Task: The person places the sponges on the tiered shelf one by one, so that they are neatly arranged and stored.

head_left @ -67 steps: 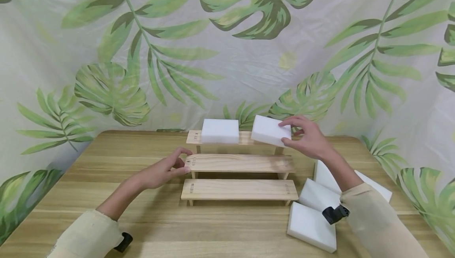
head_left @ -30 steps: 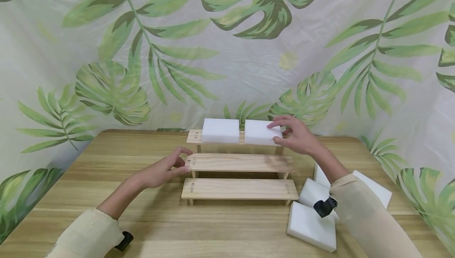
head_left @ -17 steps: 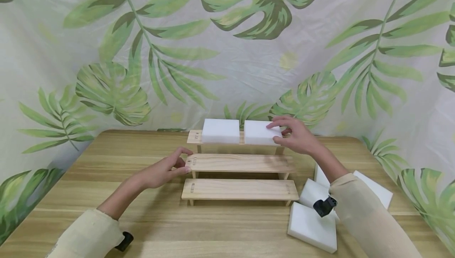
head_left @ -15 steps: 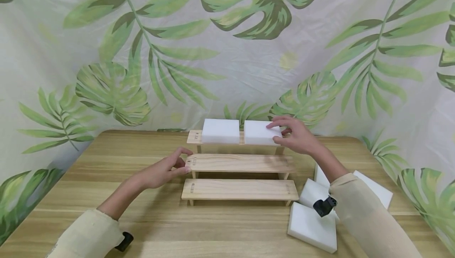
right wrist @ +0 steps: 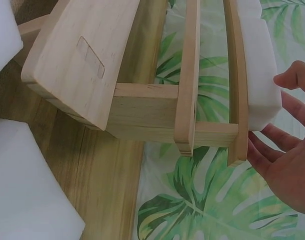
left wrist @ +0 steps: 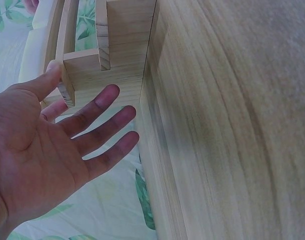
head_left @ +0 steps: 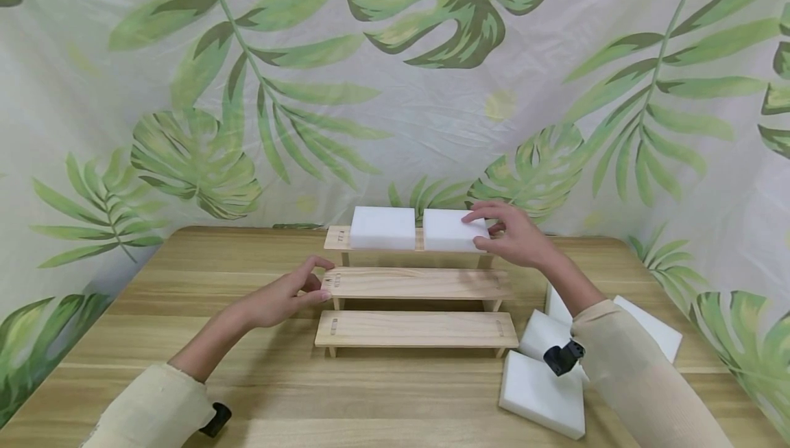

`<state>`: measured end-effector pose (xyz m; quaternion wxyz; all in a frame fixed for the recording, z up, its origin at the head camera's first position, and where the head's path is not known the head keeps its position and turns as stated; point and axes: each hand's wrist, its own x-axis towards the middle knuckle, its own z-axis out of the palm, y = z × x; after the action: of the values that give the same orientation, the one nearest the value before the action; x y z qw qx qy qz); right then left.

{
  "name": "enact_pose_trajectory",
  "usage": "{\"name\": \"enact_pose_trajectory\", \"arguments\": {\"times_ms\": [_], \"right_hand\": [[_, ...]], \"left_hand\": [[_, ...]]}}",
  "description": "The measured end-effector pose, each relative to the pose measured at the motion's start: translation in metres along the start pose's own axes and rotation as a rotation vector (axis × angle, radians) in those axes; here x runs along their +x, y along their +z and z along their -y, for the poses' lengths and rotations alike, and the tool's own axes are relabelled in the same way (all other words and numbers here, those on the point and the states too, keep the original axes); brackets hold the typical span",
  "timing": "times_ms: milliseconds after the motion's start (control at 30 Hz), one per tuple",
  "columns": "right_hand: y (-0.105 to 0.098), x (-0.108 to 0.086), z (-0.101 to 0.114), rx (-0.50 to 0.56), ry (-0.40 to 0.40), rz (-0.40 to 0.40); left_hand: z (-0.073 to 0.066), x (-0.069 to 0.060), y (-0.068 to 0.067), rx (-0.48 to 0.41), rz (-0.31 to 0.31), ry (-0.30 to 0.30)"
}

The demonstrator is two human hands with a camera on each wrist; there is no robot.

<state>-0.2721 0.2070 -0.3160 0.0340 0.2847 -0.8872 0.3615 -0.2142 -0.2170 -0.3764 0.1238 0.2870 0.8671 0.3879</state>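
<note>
Right of centre in the head view, the right hand (head_left: 518, 234) pinches the right-hand white block (head_left: 447, 230), its grip closed with the thumb at the front edge and a finger on top. That block lies flat on the highest shelf of a three-step wooden stand (head_left: 416, 328), set in the middle of the frame. Just beside it, towards the left, the left-hand white block (head_left: 382, 227) lies flat on the same shelf, a narrow gap between the two.

Left of centre, the left hand (head_left: 286, 297) has its grip on the left end of the stand's middle shelf, thumb at the near corner and index finger at the far one. In the left wrist view its other three fingers stretch out straight beside the stand. The right wrist view shows the right hand at the right edge of the frame, its thumb touching the block.

More white blocks (head_left: 540, 393) lie together at the lower right of the head view, some partly hidden by the right forearm. All this is on a wood-grained counter (head_left: 382, 400). Cream sleeves (head_left: 148, 407) enter from the lower corners, each with a black device (head_left: 563, 357) at the cuff. A leaf-printed curtain (head_left: 432, 139) fills the upper frame.
</note>
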Motion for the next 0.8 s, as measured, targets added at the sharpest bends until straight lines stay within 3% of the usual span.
{"name": "enact_pose_trajectory", "arguments": {"times_ms": [467,800], "right_hand": [[-0.003,-0.004,0.002,0.048,0.018,0.007],[-0.012,-0.022,0.000,0.043,-0.011,-0.025]], "left_hand": [[0.002,0.000,0.001,-0.008,0.003,-0.003],[0.006,-0.001,0.001,-0.003,-0.002,-0.011]]}}
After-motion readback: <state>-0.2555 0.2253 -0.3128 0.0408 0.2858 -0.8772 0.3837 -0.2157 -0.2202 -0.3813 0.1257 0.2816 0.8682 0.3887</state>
